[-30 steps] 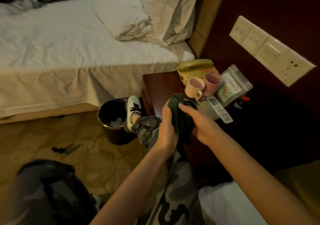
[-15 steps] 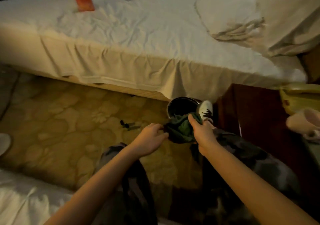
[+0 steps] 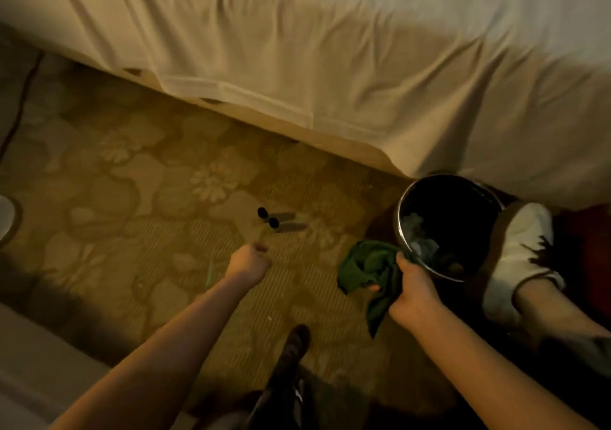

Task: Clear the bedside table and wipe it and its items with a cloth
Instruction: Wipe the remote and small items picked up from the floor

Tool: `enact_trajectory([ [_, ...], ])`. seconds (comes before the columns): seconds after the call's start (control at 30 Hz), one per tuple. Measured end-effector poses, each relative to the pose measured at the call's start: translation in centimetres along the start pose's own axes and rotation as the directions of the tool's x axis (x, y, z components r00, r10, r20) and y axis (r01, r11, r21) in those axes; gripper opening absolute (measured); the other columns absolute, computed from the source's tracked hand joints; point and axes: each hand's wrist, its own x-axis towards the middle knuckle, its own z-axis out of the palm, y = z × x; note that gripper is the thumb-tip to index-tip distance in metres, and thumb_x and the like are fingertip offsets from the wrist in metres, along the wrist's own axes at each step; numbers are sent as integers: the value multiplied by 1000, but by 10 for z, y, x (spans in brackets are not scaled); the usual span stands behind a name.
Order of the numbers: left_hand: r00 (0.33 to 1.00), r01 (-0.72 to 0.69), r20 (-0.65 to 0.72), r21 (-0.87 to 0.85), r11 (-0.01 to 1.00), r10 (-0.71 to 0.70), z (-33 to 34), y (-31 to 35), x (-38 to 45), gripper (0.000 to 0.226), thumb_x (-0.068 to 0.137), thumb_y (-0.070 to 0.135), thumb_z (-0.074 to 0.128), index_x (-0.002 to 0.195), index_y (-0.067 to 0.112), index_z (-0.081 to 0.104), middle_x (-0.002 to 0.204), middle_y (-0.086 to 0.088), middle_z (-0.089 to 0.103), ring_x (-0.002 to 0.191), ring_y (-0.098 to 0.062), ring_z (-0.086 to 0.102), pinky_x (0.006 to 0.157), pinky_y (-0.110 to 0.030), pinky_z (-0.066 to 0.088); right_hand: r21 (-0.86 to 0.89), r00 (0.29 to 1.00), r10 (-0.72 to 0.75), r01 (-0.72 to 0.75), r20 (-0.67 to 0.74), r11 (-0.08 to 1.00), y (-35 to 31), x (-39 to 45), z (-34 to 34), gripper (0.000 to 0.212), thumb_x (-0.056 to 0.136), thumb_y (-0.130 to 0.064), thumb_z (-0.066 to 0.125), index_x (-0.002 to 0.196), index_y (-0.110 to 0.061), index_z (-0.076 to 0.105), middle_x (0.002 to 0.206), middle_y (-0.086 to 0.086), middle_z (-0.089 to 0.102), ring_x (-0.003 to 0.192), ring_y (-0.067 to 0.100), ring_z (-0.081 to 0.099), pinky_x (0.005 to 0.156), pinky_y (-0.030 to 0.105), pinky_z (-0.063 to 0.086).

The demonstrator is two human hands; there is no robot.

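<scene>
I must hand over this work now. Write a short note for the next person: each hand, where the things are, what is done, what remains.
Left hand: fingers curled, holding nothing visible, over the carpet.
Right hand: grips the green cloth beside the bin.
Two small black-capped bottles lie on the carpet, ahead of the left hand.
The bedside table is out of view, so done work cannot be judged.
Left: probably pick up the bottles, then return to wiping.

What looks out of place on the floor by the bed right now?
Two small bottles with black caps lie on their sides on the carpet, left of the bin, which holds crumpled scraps. The left hand is near the bottles; the right hand grips the green cloth beside the bin.
</scene>
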Motion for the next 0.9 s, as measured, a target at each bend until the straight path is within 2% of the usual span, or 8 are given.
enact_trajectory([
  [0.07,998,16,-55,26,1000,-15,8,-3,41,39,91,16,58,130,12,51,97,-5,60,65,-11,54,56,-25,44,19,1000,25,-25,-10,1000,3,31,6,40,98,-32,47,129,-8,52,126,16,59,81,26,60,41,25,44],
  [0.2,990,40,-139,9,999,-38,27,-5,111,46,91,24,61,134,17,47,106,-6,59,74,-17,56,72,-34,51,32,996,89,-89,-3,996,14,81,18,41,98,-31,45,131,-6,50,127,16,58,81,27,59,40,23,45],
  [0.3,976,64,-206,-10,998,-65,42,-5,151,49,91,25,61,136,23,44,101,-2,58,73,-16,56,71,-36,51,27,989,150,-150,-13,988,26,112,25,39,98,-29,47,131,-7,48,126,15,58,85,28,59,54,34,46],
  [0.37,969,85,-238,43,995,-72,51,-6,172,52,90,25,62,138,25,42,115,-5,59,89,-22,59,66,-35,47,2,984,181,-181,-11,984,36,129,30,36,98,-28,48,126,-7,50,120,14,59,86,28,60,62,36,47],
  [0.47,962,100,-268,151,984,-56,59,-11,197,54,88,31,64,137,24,42,117,-7,61,100,-26,61,65,-35,44,-41,982,185,-184,28,982,53,149,36,38,98,-29,47,127,-5,51,117,15,62,93,29,62,66,38,47],
  [0.6,947,101,-317,149,984,-49,62,-10,216,43,90,34,63,130,22,52,115,-8,62,101,-27,60,70,-35,46,-52,976,202,-198,81,979,69,173,37,42,98,-30,46,133,-8,49,120,16,62,103,32,62,72,41,50],
  [0.8,939,-27,-343,-26,999,17,64,-12,193,45,80,42,71,121,24,62,113,-1,65,99,-20,61,75,-32,49,-129,973,224,-216,53,968,70,164,32,42,99,-30,45,135,-9,46,123,15,60,95,29,62,61,36,45],
  [0.9,972,-146,-216,-224,964,97,56,-14,157,31,77,36,75,102,22,66,93,9,64,84,-5,59,70,-21,47,-195,972,234,-236,-33,952,57,133,26,41,98,-29,48,132,-6,48,123,19,59,99,33,59,74,41,46],
])
